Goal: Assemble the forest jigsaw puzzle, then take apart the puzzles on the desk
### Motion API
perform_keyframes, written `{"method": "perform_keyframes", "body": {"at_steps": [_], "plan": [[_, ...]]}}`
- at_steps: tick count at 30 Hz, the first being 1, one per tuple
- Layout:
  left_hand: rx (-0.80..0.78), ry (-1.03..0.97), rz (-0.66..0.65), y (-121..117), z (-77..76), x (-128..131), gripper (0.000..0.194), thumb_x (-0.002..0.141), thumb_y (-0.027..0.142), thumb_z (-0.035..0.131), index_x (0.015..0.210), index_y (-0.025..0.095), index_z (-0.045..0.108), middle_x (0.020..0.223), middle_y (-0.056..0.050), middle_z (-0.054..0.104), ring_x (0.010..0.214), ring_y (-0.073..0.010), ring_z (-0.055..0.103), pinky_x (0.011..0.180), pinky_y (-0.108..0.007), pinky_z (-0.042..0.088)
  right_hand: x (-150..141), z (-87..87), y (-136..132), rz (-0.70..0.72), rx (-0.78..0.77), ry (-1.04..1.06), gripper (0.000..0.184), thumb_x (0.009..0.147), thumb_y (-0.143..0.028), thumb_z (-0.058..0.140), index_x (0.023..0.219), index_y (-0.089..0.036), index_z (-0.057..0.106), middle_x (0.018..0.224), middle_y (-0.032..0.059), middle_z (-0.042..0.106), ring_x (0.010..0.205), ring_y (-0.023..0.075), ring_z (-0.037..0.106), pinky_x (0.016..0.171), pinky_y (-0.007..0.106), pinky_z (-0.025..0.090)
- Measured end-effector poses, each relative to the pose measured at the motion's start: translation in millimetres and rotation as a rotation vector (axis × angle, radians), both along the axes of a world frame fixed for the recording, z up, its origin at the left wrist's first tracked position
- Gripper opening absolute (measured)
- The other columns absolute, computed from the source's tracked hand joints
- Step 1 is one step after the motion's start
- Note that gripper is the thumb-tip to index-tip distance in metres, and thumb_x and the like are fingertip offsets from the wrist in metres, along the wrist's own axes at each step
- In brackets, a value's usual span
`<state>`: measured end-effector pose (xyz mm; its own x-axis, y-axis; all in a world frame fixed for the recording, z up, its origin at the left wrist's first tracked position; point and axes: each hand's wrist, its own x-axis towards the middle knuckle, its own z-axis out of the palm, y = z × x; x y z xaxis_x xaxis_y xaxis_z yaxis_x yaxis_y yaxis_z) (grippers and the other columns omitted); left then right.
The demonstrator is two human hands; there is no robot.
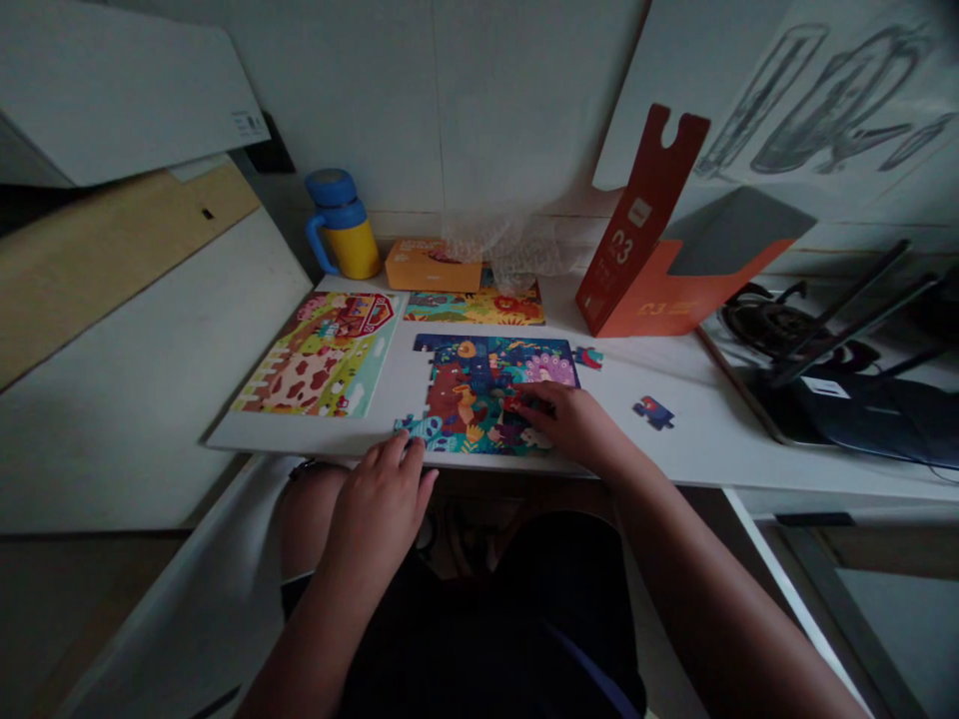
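A partly joined jigsaw puzzle (469,394) with dark blue, brown and purple animal pictures lies near the table's front edge. Over its right part is my right hand (565,419), thumb and fingers pinched on a small reddish puzzle piece (511,401), partly hidden by the fingertips. My left hand (384,489) rests at the table edge, fingers stretched out, the tips touching or close to the puzzle's lower left corner. One loose piece (589,357) lies by the puzzle's upper right corner. Another loose blue and red piece (654,411) is farther right.
A farm picture sheet (319,355) lies left, and another colourful picture (479,308) behind the puzzle. At the back stand a blue and yellow bottle (349,235), an orange box (431,268), bubble wrap (509,245) and an open orange carton (659,285). Black equipment (876,399) sits right.
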<state>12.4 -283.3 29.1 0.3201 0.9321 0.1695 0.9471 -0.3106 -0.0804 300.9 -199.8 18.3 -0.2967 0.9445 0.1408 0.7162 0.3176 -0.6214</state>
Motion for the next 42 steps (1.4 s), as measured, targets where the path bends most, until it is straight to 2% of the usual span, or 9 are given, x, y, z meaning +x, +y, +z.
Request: {"method": "perform_keyframes", "body": {"at_steps": [6, 13, 18, 21, 24, 27, 32, 35, 42], "plan": [[0.003, 0.014, 0.005, 0, 3.2, 2, 0.034, 0.101, 0.03, 0.06, 0.129, 0.014, 0.072, 0.13, -0.016, 0.072, 0.115, -0.0331, 0.07, 0.095, -0.045, 0.061, -2, 3.4, -2, -0.029, -0.014, -0.017, 0.028, 0.1, -0.036, 0.065, 0.122, -0.022, 0.076, 0.116, 0.0083, 0.08, 0.096, 0.0239, 0.075, 0.085, 0.032, 0.055], [-0.003, 0.025, 0.009, -1, 7.0, 4, 0.032, 0.102, 0.029, 0.057, 0.126, 0.015, 0.072, 0.127, -0.016, 0.073, 0.111, -0.0329, 0.071, 0.094, -0.044, 0.061, 2, -4.0, -1, -0.002, 0.012, -0.056, 0.041, 0.097, -0.027, 0.067, 0.137, -0.021, 0.07, 0.133, 0.0125, 0.074, 0.12, 0.0299, 0.07, 0.103, 0.042, 0.053], [-0.007, 0.032, 0.007, -1, 7.5, 5, 0.032, 0.103, 0.029, 0.056, 0.127, 0.015, 0.072, 0.129, -0.017, 0.072, 0.113, -0.0331, 0.07, 0.096, -0.045, 0.061, 3, -9.6, -1, 0.009, 0.02, -0.044, 0.045, 0.096, -0.027, 0.068, 0.14, -0.025, 0.068, 0.133, 0.0119, 0.073, 0.121, 0.0307, 0.069, 0.103, 0.043, 0.054], [-0.026, 0.036, 0.019, -1, 7.3, 5, 0.033, 0.103, 0.029, 0.056, 0.128, 0.015, 0.071, 0.131, -0.017, 0.072, 0.113, -0.0333, 0.07, 0.096, -0.045, 0.06, 0, -7.2, -2, 0.001, 0.034, -0.012, 0.037, 0.099, -0.031, 0.065, 0.135, -0.024, 0.071, 0.128, 0.0117, 0.075, 0.115, 0.0299, 0.071, 0.099, 0.042, 0.053], [-0.045, 0.03, 0.028, -2, 8.7, 6, 0.033, 0.102, 0.027, 0.056, 0.129, 0.015, 0.071, 0.134, -0.017, 0.071, 0.114, -0.0332, 0.07, 0.096, -0.044, 0.06, -14, -2.3, 0, -0.02, 0.002, 0.086, 0.029, 0.101, -0.038, 0.064, 0.122, -0.024, 0.077, 0.108, 0.0084, 0.08, 0.088, 0.0239, 0.073, 0.079, 0.035, 0.054], [-0.054, 0.033, 0.035, -2, 9.7, 8, 0.033, 0.102, 0.027, 0.057, 0.13, 0.015, 0.07, 0.135, -0.017, 0.07, 0.115, -0.033, 0.07, 0.096, -0.044, 0.06, -42, 1.5, 6, 0.007, -0.063, 0.191, 0.029, 0.098, -0.041, 0.068, 0.122, -0.026, 0.075, 0.09, 0.0028, 0.078, 0.07, 0.0179, 0.068, 0.063, 0.029, 0.047], [-0.073, 0.034, 0.041, -3, 7.5, 8, 0.028, 0.1, 0.026, 0.06, 0.125, 0.016, 0.07, 0.134, -0.017, 0.069, 0.115, -0.0319, 0.069, 0.097, -0.043, 0.06, -100, 0.1, 23, 0.145, -0.083, 0.297, 0.019, 0.097, -0.029, 0.07, 0.114, -0.022, 0.074, 0.098, 0.0034, 0.079, 0.081, 0.0167, 0.071, 0.069, 0.026, 0.047], [-0.07, 0.022, 0.043, -5, 4.5, 6, 0.026, 0.1, 0.026, 0.061, 0.124, 0.018, 0.069, 0.132, -0.016, 0.069, 0.113, -0.0307, 0.068, 0.096, -0.043, 0.059, -121, -5.4, 32, 0.178, -0.082, 0.291, 0.016, 0.096, -0.029, 0.071, 0.108, -0.02, 0.074, 0.094, 0.0044, 0.078, 0.079, 0.0169, 0.069, 0.069, 0.027, 0.047], [-0.053, -0.029, 0.033, -6, 8.2, 1, 0.032, 0.101, 0.035, 0.062, 0.126, 0.016, 0.067, 0.131, -0.017, 0.07, 0.114, -0.0314, 0.069, 0.096, -0.042, 0.058, -113, -6.1, 20, 0.183, -0.119, 0.362, 0.015, 0.096, -0.026, 0.069, 0.11, -0.021, 0.073, 0.101, 0.0041, 0.078, 0.084, 0.0174, 0.07, 0.075, 0.028, 0.05]]}}
